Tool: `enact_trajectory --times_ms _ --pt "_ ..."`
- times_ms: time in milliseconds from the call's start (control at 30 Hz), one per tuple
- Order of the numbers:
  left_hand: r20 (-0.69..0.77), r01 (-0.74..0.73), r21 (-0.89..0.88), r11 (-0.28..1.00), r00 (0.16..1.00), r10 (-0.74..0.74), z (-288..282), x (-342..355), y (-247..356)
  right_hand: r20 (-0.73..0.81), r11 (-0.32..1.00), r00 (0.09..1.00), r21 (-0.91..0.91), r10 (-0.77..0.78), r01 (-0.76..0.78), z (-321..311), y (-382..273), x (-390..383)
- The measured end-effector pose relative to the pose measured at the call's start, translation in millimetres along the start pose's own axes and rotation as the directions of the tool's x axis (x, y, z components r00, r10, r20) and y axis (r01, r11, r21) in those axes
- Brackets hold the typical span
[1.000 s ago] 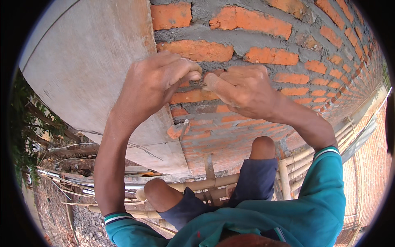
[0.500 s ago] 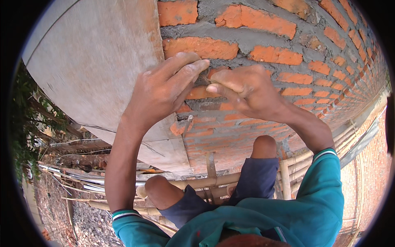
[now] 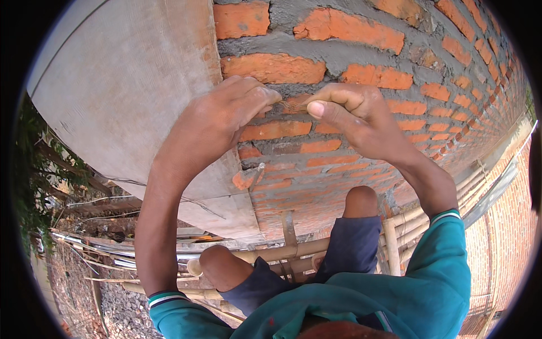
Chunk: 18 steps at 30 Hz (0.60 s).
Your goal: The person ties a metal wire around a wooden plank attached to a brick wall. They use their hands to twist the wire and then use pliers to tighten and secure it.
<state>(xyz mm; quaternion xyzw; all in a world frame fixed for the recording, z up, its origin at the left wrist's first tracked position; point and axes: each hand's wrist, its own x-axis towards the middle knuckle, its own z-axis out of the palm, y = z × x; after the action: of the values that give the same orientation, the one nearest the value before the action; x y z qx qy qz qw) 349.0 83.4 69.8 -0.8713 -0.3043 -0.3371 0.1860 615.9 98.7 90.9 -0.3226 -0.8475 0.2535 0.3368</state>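
between both hands' fingers point(image 3: 265, 97), thin wire point(image 3: 293, 105)

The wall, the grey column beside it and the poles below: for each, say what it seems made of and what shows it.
Wall: fired orange clay bricks in rough grey mortar joints. Column: probably cast concrete, smooth, faintly lined grey face. Poles: likely bamboo, pale, round, jointed.

Left hand point(image 3: 226, 121) fingers have curled; right hand point(image 3: 353, 116) now pinches a thin wire point(image 3: 293, 105).
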Motion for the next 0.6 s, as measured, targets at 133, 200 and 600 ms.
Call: enact_trajectory --times_ms 133,200,600 --pt "0.001 -0.039 0.054 0.998 0.999 0.039 4 -7 -8 0.077 0.966 0.963 -0.030 0.258 -0.257 3 -1 -2" --pt "-0.002 -0.068 0.067 0.995 0.998 0.068 6 -9 -11 -0.145 0.980 0.977 -0.146 -0.158 0.137 18 5 1" --pt "-0.189 -0.154 0.023 0.988 0.970 0.155 15 -23 -11 -0.194 0.998 0.980 -0.032 0.041 -0.048 -14 20 -26"
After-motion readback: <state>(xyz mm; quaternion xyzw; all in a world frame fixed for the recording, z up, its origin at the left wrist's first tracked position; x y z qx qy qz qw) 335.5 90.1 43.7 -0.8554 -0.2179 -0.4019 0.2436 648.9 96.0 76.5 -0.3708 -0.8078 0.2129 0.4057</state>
